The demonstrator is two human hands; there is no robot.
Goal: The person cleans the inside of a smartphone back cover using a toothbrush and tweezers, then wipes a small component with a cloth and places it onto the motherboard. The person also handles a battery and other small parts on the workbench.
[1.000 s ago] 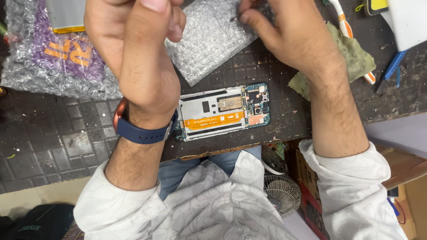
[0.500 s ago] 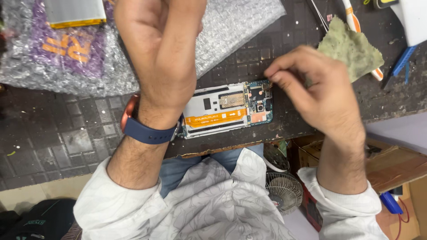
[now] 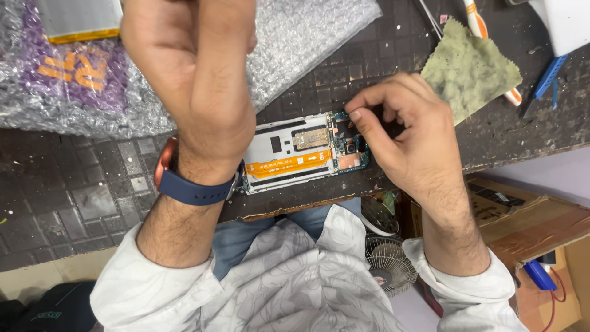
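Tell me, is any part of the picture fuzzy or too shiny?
Head view: the raised left hand looms large and slightly soft near the lens; the opened phone with the orange ribbon cable looks sharp; the clear bubble wrap sheet glints palely; light is even, shadows faint.

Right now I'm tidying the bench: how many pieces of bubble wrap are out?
2: one bubble wrap sheet at top centre behind the left hand, one bubble wrap pouch at top left. More may lie out of view.
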